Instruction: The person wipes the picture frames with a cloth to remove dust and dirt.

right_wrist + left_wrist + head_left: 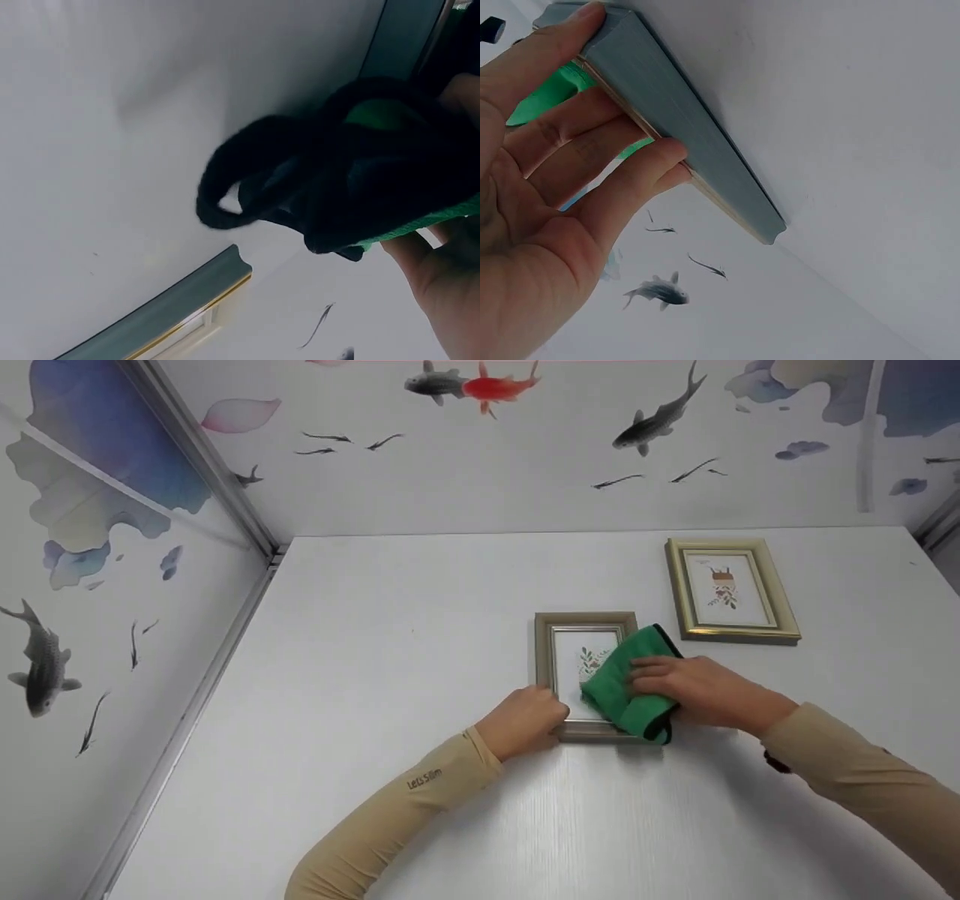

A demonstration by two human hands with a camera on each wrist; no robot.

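A picture frame (586, 619) with a silver-brown border and a leaf print sits against the white surface. My left hand (523, 721) grips its lower left corner; in the left wrist view, the fingers (634, 176) and another digit bear on the bluish-looking edge of the frame (682, 112). With my right hand (694, 688) I hold a folded green cloth (630, 682) with black trim over the frame's right part, hiding some of the print and border. The right wrist view shows the cloth's dark trim (255, 161) looping out, the hand (450, 285) partly behind it.
A gold picture frame (784, 615) sits up and to the right of the first one, close to the right hand. The white surface (375, 622) meets side and far panels painted with fish (491, 388). A metal strip (217, 660) runs along its left edge.
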